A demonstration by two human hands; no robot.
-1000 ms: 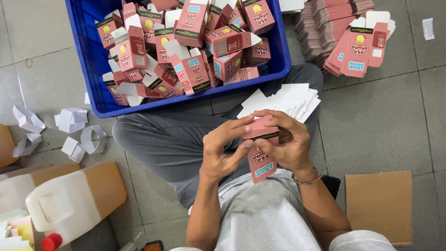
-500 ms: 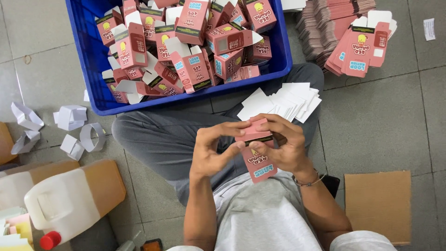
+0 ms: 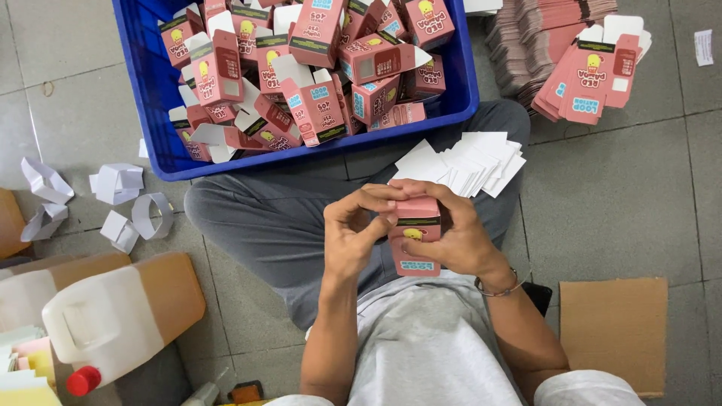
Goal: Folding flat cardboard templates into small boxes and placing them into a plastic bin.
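Head view: I am holding a small pink cardboard carton upright over my lap, between both hands. My left hand is curling around its left edge, the grip pinching the top corner with thumb and fingertips pressed to the card. My right hand is wrapping the carton's right side, fingers folded over the top flap and clamped on it. The carton is a rectangular, smooth printed box with a dark band and a yellow figure on its face.

Just beyond my right grip, a fanned stack of flat white paper slips is resting on my grey trouser leg. Farther ahead of both grips, a blue plastic crate is holding a jumble of finished pink cartons. Beyond and to the right, flat unfolded carton blanks are lying piled on the tiled floor. Well to the left of my left grip, a translucent plastic jug with a red cap is lying on its side.
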